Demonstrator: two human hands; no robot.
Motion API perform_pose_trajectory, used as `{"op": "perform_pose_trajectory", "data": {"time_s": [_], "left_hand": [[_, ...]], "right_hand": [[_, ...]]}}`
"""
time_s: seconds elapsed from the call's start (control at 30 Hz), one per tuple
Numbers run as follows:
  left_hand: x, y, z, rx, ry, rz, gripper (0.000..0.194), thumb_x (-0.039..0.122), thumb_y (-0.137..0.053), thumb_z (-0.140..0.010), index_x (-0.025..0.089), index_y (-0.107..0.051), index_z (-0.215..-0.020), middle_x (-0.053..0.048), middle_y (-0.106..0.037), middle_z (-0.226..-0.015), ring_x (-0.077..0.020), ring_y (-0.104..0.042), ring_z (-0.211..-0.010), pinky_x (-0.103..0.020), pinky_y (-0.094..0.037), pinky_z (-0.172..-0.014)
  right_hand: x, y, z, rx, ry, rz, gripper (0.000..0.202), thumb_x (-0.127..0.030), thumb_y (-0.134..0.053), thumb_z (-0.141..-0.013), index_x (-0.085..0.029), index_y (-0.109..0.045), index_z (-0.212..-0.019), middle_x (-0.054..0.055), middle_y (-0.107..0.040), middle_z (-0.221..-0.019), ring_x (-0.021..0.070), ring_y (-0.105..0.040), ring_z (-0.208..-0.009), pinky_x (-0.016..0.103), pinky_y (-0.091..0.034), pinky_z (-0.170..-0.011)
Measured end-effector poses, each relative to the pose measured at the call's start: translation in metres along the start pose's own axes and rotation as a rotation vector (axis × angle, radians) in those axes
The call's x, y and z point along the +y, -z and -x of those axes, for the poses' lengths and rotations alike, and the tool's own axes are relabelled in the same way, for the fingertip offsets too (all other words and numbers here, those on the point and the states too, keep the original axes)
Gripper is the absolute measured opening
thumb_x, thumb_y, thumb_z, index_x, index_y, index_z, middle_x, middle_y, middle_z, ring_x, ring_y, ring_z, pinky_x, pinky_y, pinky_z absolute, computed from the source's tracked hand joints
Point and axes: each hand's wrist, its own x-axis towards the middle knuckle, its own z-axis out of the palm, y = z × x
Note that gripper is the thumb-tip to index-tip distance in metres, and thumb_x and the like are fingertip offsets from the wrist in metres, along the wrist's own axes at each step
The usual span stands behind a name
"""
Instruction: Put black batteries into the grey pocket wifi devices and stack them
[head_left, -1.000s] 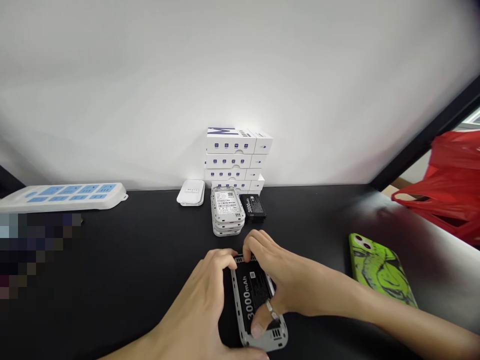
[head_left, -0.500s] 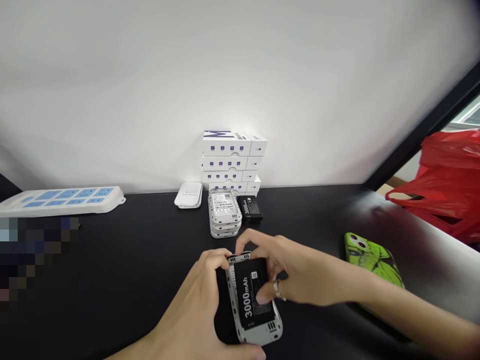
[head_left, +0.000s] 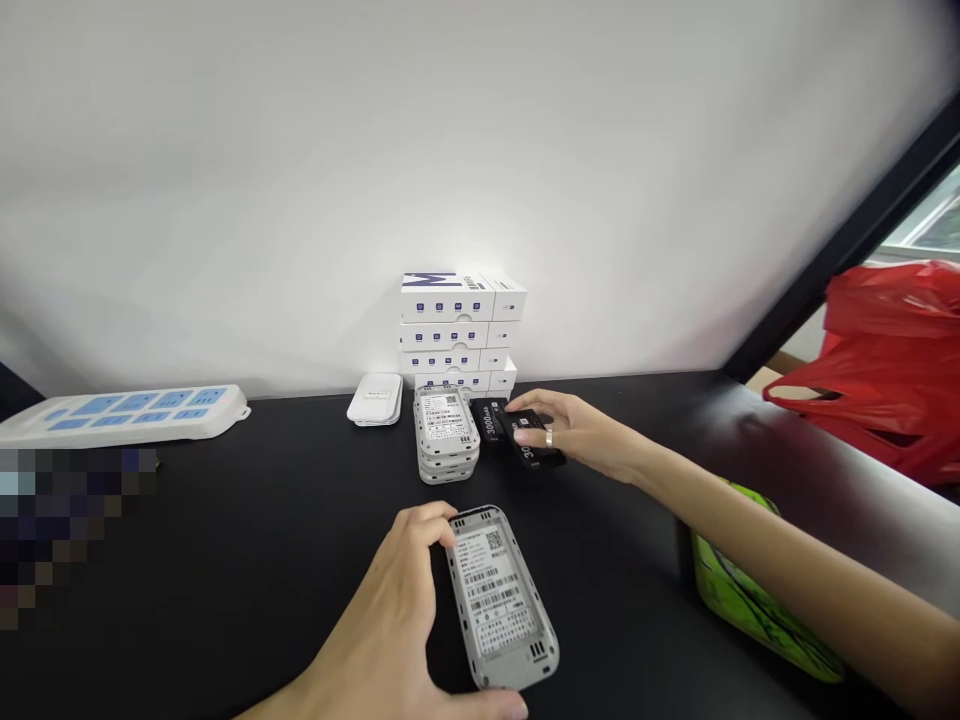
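Note:
My left hand [head_left: 390,610] grips a grey-white device body [head_left: 496,600] by its left side and lower end. Its battery bay lies bare, showing a printed label with barcodes and a QR code. Farther off, my right hand [head_left: 574,432], with a ring on one finger, pinches a black battery [head_left: 541,455]. That battery is beside and partly in front of the other black batteries [head_left: 489,420]; whether it touches them I cannot tell. Just left of those stands a stack of similar device bodies [head_left: 448,430].
White boxes [head_left: 446,305] are piled against the wall, with white covers [head_left: 375,398] to their left. A power strip [head_left: 135,412] lies far left. Under my right forearm is a green-cased phone [head_left: 750,590]; a red plastic bag [head_left: 892,370] sits at the right.
My right hand has lifted the battery out of the device body and carried it forward to the other batteries. My left hand still holds the device body in nearly the same place.

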Motion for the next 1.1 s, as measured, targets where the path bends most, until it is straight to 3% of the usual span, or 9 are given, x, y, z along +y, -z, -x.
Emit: {"op": "perform_pose_trajectory", "data": {"time_s": [0.13, 0.2, 0.3, 0.37, 0.47, 0.57, 0.67, 0.87, 1.1], "left_hand": [[0.000, 0.001, 0.000, -0.007, -0.011, -0.001, 0.085, 0.048, -0.086, -0.058, 0.030, -0.023, -0.113, -0.016, -0.036, -0.130, -0.0418, -0.051, -0.117, -0.063, -0.052, -0.084], [0.001, 0.002, -0.001, -0.015, -0.002, -0.012, 0.085, 0.046, -0.087, -0.058, 0.030, -0.023, -0.111, -0.015, -0.037, -0.130, -0.0412, -0.051, -0.117, -0.062, -0.052, -0.085], [0.004, 0.004, -0.001, -0.014, -0.010, -0.028, 0.084, 0.043, -0.088, -0.058, 0.030, -0.023, -0.111, -0.015, -0.038, -0.129, -0.0409, -0.052, -0.117, -0.061, -0.053, -0.086], [0.004, 0.004, -0.002, -0.005, -0.018, -0.033, 0.084, 0.042, -0.087, -0.058, 0.030, -0.023, -0.112, -0.015, -0.038, -0.129, -0.0411, -0.051, -0.118, -0.060, -0.053, -0.087], [0.003, 0.002, -0.002, 0.004, -0.035, -0.030, 0.083, 0.040, -0.086, -0.058, 0.029, -0.024, -0.112, -0.015, -0.038, -0.128, -0.0410, -0.051, -0.118, -0.060, -0.052, -0.087], [0.002, 0.002, -0.002, 0.002, -0.055, -0.020, 0.083, 0.038, -0.085, -0.058, 0.029, -0.023, -0.111, -0.015, -0.038, -0.125, -0.0400, -0.052, -0.115, -0.059, -0.052, -0.085], [0.005, 0.006, -0.002, 0.028, -0.112, 0.007, 0.082, 0.038, -0.084, -0.056, 0.028, -0.024, -0.110, -0.014, -0.038, -0.124, -0.0384, -0.053, -0.111, -0.057, -0.052, -0.082], [0.012, 0.026, -0.013, 0.195, -0.096, -0.077, 0.075, 0.032, -0.080, -0.058, 0.028, -0.024, -0.109, -0.015, -0.035, -0.134, -0.0393, -0.043, -0.125, -0.061, -0.042, -0.098], [-0.006, 0.060, -0.061, 0.339, 0.014, -0.117, 0.066, 0.045, -0.075, -0.067, 0.027, -0.022, -0.104, -0.013, -0.039, -0.130, -0.0361, -0.045, -0.125, -0.059, -0.041, -0.101]], "right_hand": [[-0.001, 0.001, 0.002, -0.204, -0.090, -0.091, 0.075, -0.020, -0.083, -0.062, -0.021, -0.048, -0.128, 0.007, -0.065, -0.112, 0.0176, -0.066, -0.092, 0.039, -0.052, -0.091], [0.003, 0.001, 0.001, -0.207, -0.026, -0.017, 0.069, -0.021, -0.080, -0.066, -0.021, -0.048, -0.128, 0.009, -0.062, -0.120, 0.0148, -0.068, -0.082, 0.037, -0.057, -0.084], [0.012, -0.003, -0.001, -0.074, 0.144, 0.184, 0.047, -0.028, -0.070, -0.076, -0.021, -0.057, -0.120, 0.014, -0.041, -0.146, 0.0084, -0.065, -0.062, 0.034, -0.061, -0.063], [0.015, -0.005, -0.003, -0.030, 0.183, 0.278, 0.040, -0.031, -0.064, -0.081, -0.021, -0.059, -0.119, 0.015, -0.038, -0.149, 0.0066, -0.063, -0.054, 0.032, -0.059, -0.053], [0.012, -0.005, -0.003, -0.002, 0.195, 0.361, 0.042, -0.034, -0.064, -0.081, -0.020, -0.057, -0.120, 0.014, -0.055, -0.131, 0.0072, -0.061, -0.053, 0.031, -0.057, -0.054], [0.007, 0.000, -0.001, 0.133, 0.241, 0.535, 0.035, -0.034, -0.065, -0.081, -0.018, -0.057, -0.112, 0.007, -0.063, -0.103, 0.0080, -0.054, -0.053, 0.032, -0.053, -0.060], [0.008, 0.004, -0.001, 0.207, 0.235, 0.621, 0.020, -0.034, -0.063, -0.083, -0.018, -0.059, -0.095, 0.004, -0.063, -0.085, 0.0124, -0.053, -0.058, 0.032, -0.047, -0.061], [0.015, -0.001, -0.005, 0.106, 0.167, 0.589, 0.021, -0.039, -0.055, -0.090, -0.019, -0.060, -0.083, 0.005, -0.068, -0.078, 0.0178, -0.061, -0.073, 0.029, -0.046, -0.064], [0.007, -0.010, 0.004, 0.189, 0.163, 0.630, 0.031, -0.047, -0.049, -0.091, -0.023, -0.047, -0.072, -0.002, -0.054, -0.062, 0.0157, -0.050, -0.060, 0.027, -0.036, -0.055]]}}
